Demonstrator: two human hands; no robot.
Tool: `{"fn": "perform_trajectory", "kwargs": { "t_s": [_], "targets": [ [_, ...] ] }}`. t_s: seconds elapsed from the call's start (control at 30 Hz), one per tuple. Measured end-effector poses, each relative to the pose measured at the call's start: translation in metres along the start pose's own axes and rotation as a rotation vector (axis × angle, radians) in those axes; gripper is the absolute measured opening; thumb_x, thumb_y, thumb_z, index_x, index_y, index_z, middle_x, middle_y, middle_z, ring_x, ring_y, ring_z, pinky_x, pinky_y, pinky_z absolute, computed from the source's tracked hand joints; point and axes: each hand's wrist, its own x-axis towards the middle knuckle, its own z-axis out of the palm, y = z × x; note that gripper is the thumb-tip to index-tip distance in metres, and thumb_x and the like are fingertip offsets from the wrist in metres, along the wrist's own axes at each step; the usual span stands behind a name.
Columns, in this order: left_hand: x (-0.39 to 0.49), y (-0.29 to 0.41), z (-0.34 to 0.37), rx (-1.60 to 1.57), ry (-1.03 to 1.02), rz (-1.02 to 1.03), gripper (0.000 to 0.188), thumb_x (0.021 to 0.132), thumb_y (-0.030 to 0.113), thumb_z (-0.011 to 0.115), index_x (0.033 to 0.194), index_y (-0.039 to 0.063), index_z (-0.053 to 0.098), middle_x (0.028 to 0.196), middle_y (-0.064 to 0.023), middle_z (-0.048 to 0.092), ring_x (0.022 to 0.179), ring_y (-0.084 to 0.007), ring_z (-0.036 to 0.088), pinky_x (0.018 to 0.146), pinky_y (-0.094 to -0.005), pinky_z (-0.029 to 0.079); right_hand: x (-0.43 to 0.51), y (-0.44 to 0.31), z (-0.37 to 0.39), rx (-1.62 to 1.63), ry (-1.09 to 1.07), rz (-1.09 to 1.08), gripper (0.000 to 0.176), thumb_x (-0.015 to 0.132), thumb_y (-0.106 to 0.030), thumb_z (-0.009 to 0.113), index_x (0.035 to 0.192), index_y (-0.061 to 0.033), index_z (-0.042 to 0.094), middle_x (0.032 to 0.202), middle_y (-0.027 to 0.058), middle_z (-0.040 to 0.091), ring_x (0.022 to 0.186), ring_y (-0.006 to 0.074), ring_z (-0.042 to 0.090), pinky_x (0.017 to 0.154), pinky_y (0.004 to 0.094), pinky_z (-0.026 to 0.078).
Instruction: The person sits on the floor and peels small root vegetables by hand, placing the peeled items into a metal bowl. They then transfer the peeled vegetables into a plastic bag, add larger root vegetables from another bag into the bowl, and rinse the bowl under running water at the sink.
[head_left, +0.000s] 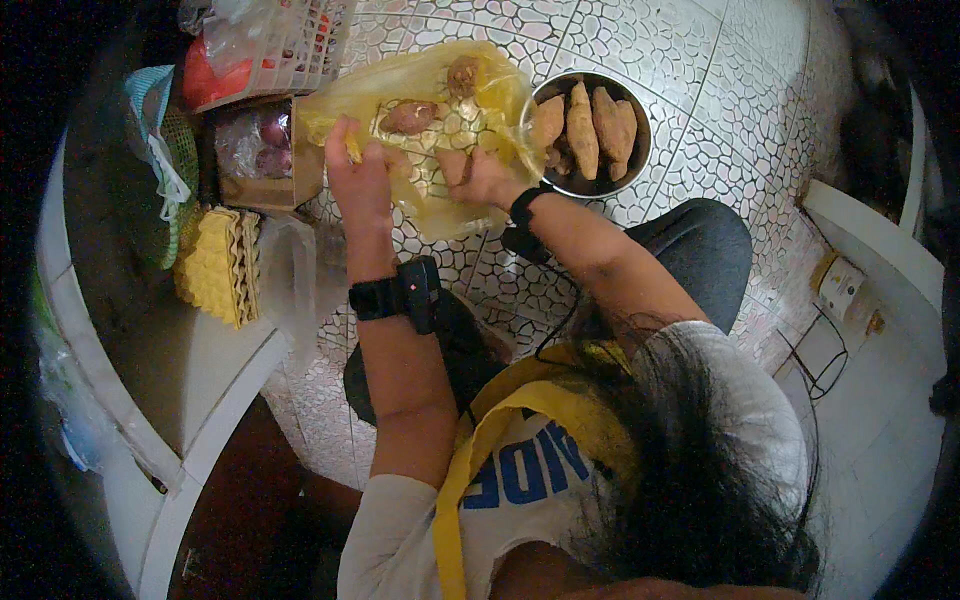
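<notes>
A translucent yellow plastic bag (420, 82) lies spread on the tiled floor. Its left edge is gathered in my left hand (360, 176). Two brown tubers, one reddish (409, 117) and one rounder (463, 75), show at the bag. My right hand (487, 178) reaches over the bag's near right part, partly among its film. A brownish shape is at its fingers, and I cannot tell whether it is a gripped tuber. Just right of the bag stands a round metal bowl (646, 146) with several sweet potatoes (582, 131), its left rim partly overlapped by the film.
Left of the bag, a cardboard box (259, 196) holds purple produce in clear plastic. Behind it is a white plastic basket (300, 52); nearer are stacked egg trays (217, 262) and a green mesh bag (176, 150). My bent knee (705, 247) is beside my right forearm.
</notes>
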Motion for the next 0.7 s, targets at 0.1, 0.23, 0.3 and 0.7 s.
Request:
{"fn": "perform_trajectory", "kwargs": {
  "t_s": [0.1, 0.23, 0.3, 0.7],
  "targets": [
    [-0.005, 0.01, 0.002, 0.088, 0.047, 0.121, 0.044, 0.078, -0.001, 0.048, 0.122, 0.001, 0.043, 0.111, -0.0069, 0.051, 0.071, -0.0119, 0.053, 0.06, -0.0243, 0.046, -0.004, 0.006, -0.016, -0.071, 0.022, -0.162, 0.053, 0.067, -0.037, 0.069, 0.104, -0.0022, 0.054, 0.097, 0.021, 0.06, 0.096, 0.0358, 0.057, 0.081, 0.0416, 0.048],
    [-0.008, 0.02, 0.004, 0.028, 0.061, 0.087, 0.042, 0.078, -0.002, 0.048, 0.12, 0.001, 0.045, 0.109, -0.0065, 0.051, 0.07, -0.0123, 0.052, 0.055, -0.0248, 0.045, -0.009, -0.016, -0.046, 0.008, 0.037, -0.296, 0.037, 0.074, -0.033, 0.061, 0.091, -0.0005, 0.06, 0.086, 0.0215, 0.062, 0.083, 0.0369, 0.06, 0.073, 0.0439, 0.049],
    [-0.006, 0.022, 0.004, -0.008, 0.079, 0.06, 0.041, 0.078, -0.002, 0.048, 0.119, 0.002, 0.046, 0.108, -0.0066, 0.051, 0.07, -0.0124, 0.051, 0.052, -0.0253, 0.045, -0.019, -0.027, -0.061, 0.276, 0.271, -0.329, 0.034, 0.075, -0.03, 0.06, 0.092, 0.0001, 0.06, 0.082, 0.0208, 0.063, 0.077, 0.0368, 0.061, 0.07, 0.0439, 0.049],
    [-0.009, 0.025, 0.013, -0.228, 0.024, 0.109, 0.042, 0.08, 0.006, 0.051, 0.121, -0.003, 0.047, 0.116, -0.0107, 0.053, 0.077, -0.012, 0.049, 0.064, -0.0223, 0.041, -0.04, 0.075, -0.111, -0.322, 0.911, 0.168, 0.085, 0.067, -0.048, 0.068, 0.13, -0.004, 0.032, 0.132, 0.0219, 0.032, 0.118, 0.0384, 0.035, 0.099, 0.044, 0.033]
  ]
}}
